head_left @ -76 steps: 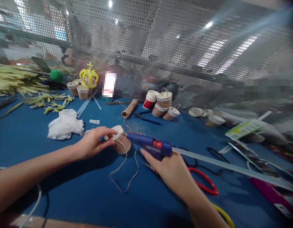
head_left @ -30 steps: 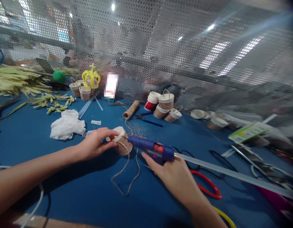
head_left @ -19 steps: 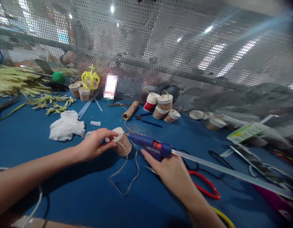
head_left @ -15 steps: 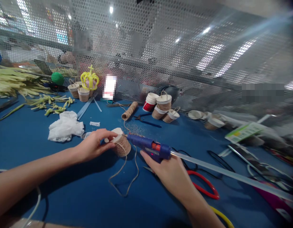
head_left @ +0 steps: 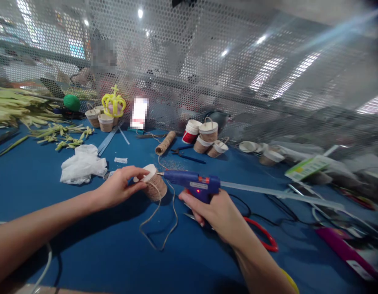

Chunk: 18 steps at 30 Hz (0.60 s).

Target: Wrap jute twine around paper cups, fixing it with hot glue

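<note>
My left hand (head_left: pixel 120 185) pinches the white rim of a small twine-wrapped cup (head_left: pixel 156 189), which lies tilted on the blue table. In my right hand (head_left: pixel 218 210) is a blue glue gun (head_left: pixel 192 181) with a lit red light and a long clear glue stick (head_left: pixel 268 192) out of its back. The gun's metal tip is at the cup's rim; whether it touches cannot be told. Loose twine (head_left: pixel 142 229) runs from the cup in a loop on the table. Behind the cup lies a twine roll (head_left: pixel 165 143).
White crumpled cloth (head_left: pixel 82 165) lies left, near green husk pieces (head_left: pixel 66 136). Pliers (head_left: pixel 189 157) and finished cups (head_left: pixel 208 132) stand behind. Red-handled scissors (head_left: pixel 265 234) lie under my right wrist. At right are a phone-like object, cables and a purple item (head_left: pixel 345 251). A perforated metal screen (head_left: pixel 164 77) rises behind.
The glue gun has turned so its side faces me more and its glue stick points less steeply down. Its tip has moved slightly left, towards the rim. My left hand keeps its hold.
</note>
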Tool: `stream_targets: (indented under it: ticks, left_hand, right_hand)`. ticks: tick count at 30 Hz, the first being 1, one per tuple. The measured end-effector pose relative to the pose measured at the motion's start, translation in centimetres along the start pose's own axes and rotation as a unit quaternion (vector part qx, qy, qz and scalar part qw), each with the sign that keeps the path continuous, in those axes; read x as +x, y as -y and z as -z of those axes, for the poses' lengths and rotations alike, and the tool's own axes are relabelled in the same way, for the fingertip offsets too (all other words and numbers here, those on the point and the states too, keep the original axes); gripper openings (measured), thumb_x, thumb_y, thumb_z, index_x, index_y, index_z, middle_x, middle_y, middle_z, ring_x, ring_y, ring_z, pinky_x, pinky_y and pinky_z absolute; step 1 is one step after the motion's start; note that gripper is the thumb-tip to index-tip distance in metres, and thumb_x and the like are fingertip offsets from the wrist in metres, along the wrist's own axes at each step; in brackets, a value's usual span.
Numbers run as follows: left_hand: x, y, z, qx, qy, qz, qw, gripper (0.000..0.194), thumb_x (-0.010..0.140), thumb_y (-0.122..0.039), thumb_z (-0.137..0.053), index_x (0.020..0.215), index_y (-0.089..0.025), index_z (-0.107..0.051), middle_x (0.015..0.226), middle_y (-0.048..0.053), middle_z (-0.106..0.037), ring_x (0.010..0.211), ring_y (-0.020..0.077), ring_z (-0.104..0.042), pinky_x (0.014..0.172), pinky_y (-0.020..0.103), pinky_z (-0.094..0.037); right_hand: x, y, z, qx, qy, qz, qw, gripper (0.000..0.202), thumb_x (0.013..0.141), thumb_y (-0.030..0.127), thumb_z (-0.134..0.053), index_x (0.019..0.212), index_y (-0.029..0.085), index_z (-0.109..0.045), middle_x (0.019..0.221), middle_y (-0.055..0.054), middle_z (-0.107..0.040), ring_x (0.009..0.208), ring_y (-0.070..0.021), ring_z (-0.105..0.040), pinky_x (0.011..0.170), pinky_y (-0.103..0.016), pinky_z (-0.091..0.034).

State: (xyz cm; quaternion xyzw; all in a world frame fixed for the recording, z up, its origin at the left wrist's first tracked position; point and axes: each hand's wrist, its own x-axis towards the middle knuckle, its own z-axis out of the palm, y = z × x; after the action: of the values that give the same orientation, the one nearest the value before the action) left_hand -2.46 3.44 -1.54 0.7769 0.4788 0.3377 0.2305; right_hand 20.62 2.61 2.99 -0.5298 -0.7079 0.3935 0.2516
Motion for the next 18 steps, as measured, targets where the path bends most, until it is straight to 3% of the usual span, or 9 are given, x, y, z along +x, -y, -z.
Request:
stream_targets:
  ticks: [4, 12, 18]
  left_hand:
    - [0.0, 0.0, -0.1, -0.011, -0.001, 0.006, 1.0, 0.025, 0.08, -0.03, -0.049, 0.097, -0.013, -0.057, 0.093, 0.01, -0.065, 0.084, 0.0207, -0.059, 0.076, 0.034, -0.045]
    - [-0.1, 0.3, -0.2, -0.013, -0.003, 0.008, 1.0, 0.03, 0.08, -0.033, -0.049, 0.101, -0.013, -0.056, 0.092, 0.01, -0.064, 0.083, 0.0214, -0.06, 0.076, 0.035, -0.045]
    - [-0.3, 0.3, -0.4, -0.014, -0.021, -0.011, 1.0, 0.028, 0.079, -0.031, -0.049, 0.099, -0.014, -0.058, 0.09, 0.01, -0.065, 0.082, 0.0202, -0.059, 0.075, 0.034, -0.045]
  right_hand:
    - [0.3, -0.3, 0.3, 0.094, -0.016, 0.001, 0.995, 0.022, 0.07, 0.036, -0.06, 0.075, 0.015, -0.055, 0.047, 0.005, -0.047, 0.043, -0.009, -0.044, 0.043, -0.022, -0.038]
    - [1.5, -1.8, 1.2, 0.108, -0.055, 0.013, 0.992, 0.026, 0.07, 0.039, -0.061, 0.073, 0.014, -0.061, 0.072, -0.002, -0.061, 0.067, -0.0132, -0.054, 0.064, -0.026, -0.042]
    - [3.4, -2.8, 1.5, 0.151, -0.139, -0.026, 0.978, 0.025, 0.065, 0.036, -0.064, 0.073, 0.014, -0.055, 0.063, 0.0, -0.056, 0.053, -0.0106, -0.05, 0.05, -0.024, -0.041]
